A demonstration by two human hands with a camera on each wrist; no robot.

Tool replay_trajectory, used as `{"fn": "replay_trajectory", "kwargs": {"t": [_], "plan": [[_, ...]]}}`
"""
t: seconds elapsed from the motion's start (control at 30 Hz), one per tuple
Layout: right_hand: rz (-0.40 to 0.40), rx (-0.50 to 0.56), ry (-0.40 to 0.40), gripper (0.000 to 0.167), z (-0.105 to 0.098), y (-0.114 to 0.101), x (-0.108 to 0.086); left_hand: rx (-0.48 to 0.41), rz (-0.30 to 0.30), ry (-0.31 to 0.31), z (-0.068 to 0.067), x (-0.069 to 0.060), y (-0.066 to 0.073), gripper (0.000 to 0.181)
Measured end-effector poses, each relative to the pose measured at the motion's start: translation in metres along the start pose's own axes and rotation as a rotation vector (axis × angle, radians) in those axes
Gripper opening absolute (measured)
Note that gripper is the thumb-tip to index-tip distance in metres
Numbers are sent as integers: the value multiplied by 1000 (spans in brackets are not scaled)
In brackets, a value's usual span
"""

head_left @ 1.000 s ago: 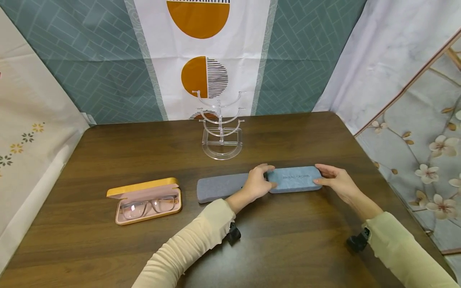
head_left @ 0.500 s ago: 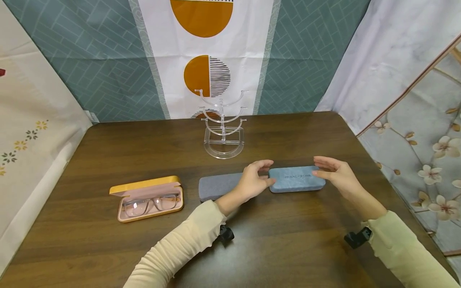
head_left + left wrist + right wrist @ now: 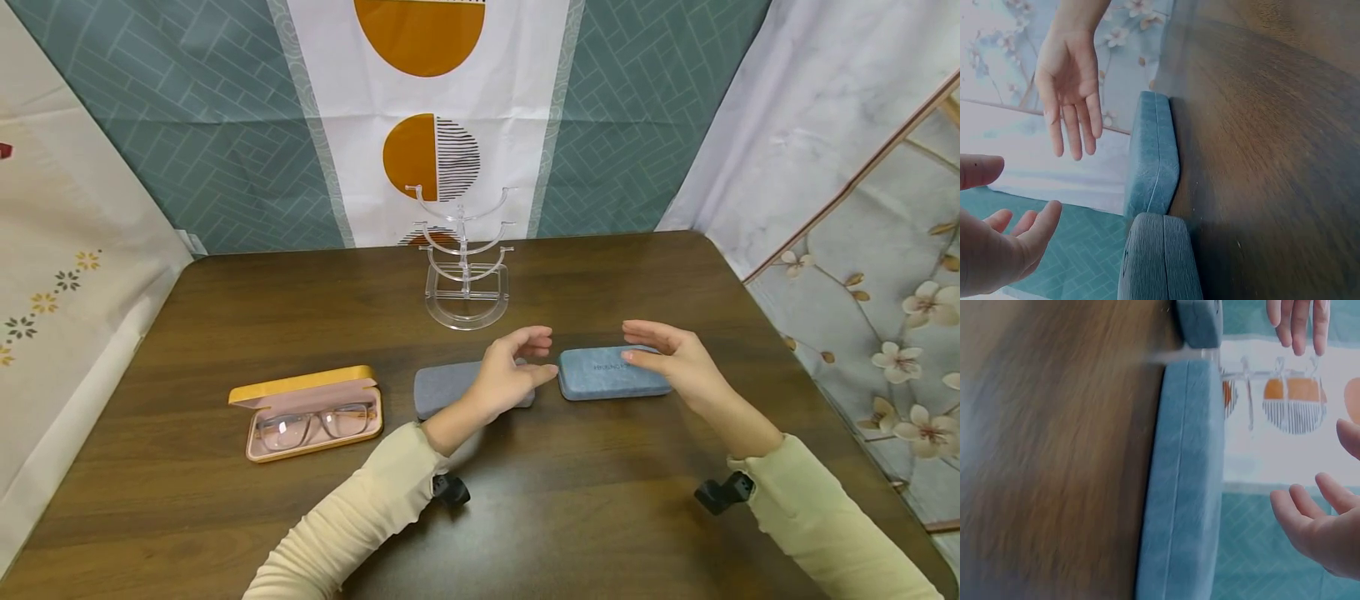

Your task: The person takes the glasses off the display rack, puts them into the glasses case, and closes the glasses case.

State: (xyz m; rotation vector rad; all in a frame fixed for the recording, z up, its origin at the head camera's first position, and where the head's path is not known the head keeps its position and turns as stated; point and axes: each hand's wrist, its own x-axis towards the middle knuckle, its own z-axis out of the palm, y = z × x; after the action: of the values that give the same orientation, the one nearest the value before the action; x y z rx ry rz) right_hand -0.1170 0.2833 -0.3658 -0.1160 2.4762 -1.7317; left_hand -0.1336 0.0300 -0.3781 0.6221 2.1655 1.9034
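A light blue glasses case (image 3: 600,379), closed and with lettering on its lid, lies on the table right of centre. My right hand (image 3: 671,354) hovers above its right part with fingers apart and nothing in them. To its left lies a closed grey glasses case (image 3: 446,387), partly hidden by my left hand (image 3: 506,379), which hangs over its right end, empty, with thumb and fingers spread. In the left wrist view both the blue case (image 3: 1152,156) and the grey case (image 3: 1159,259) rest on the wood, clear of the fingers.
An open yellow glasses case (image 3: 300,383) with pink lining stands at the left, holding a pair of glasses (image 3: 307,427). A transparent tiered display stand (image 3: 465,287) is at the back middle of the brown table (image 3: 300,308). Fabric hangs behind and at both sides.
Both hands have let go of the blue case and lifted off it. My left hand has drawn back leftward over the grey case; my right has recently moved left above the blue one.
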Motion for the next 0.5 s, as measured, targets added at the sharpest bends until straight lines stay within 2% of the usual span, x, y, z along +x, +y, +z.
{"fn": "replay_trajectory", "kwargs": {"t": [0.5], "plan": [[-55,52,-77,51,36,-20,11,-69,20,43,-34,-23,6,45]]}}
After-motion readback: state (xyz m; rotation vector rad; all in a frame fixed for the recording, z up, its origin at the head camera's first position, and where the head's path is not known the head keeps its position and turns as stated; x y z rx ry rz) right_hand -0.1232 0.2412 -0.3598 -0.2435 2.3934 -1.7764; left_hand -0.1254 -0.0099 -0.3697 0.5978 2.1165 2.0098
